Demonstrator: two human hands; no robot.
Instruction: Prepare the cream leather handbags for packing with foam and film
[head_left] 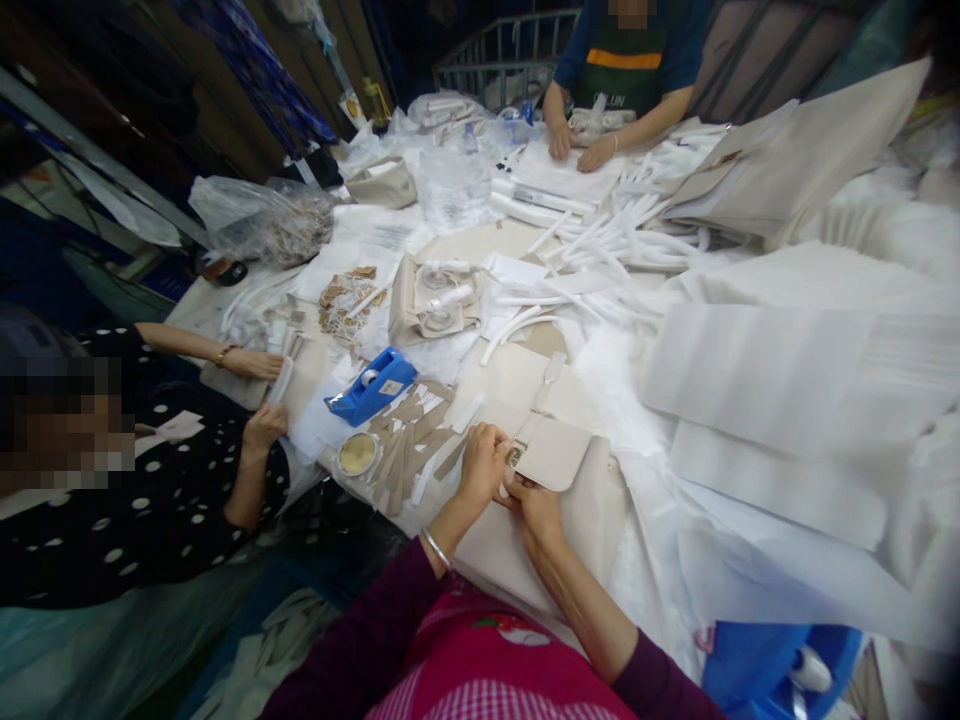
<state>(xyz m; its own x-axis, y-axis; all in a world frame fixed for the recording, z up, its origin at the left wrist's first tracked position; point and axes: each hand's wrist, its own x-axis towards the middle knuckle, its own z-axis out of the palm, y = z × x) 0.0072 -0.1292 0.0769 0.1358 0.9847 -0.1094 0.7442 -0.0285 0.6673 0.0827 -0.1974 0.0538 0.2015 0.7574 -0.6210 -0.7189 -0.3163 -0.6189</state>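
Note:
My left hand (481, 465) and my right hand (537, 516) meet at a cream bag flap (553, 453) in the head view. A small metal buckle (516, 455) sits at the flap's edge, partly hidden by my fingers. My left fingers pinch the flap near the buckle, and my right fingers grip its lower edge. Under my wrists lies a larger cream bag panel (517, 560). A metal bangle (436, 548) circles my left wrist. Beige strips (409, 440) lie just left of my left hand.
A blue tape dispenser (371, 388) and a small round tin (358, 454) stand nearby. A co-worker's hands (251, 365) work at the left, and another person's hands (577, 150) at the far side. White straps (600, 240), plastic bags and stacked cream panels (787, 160) crowd the table.

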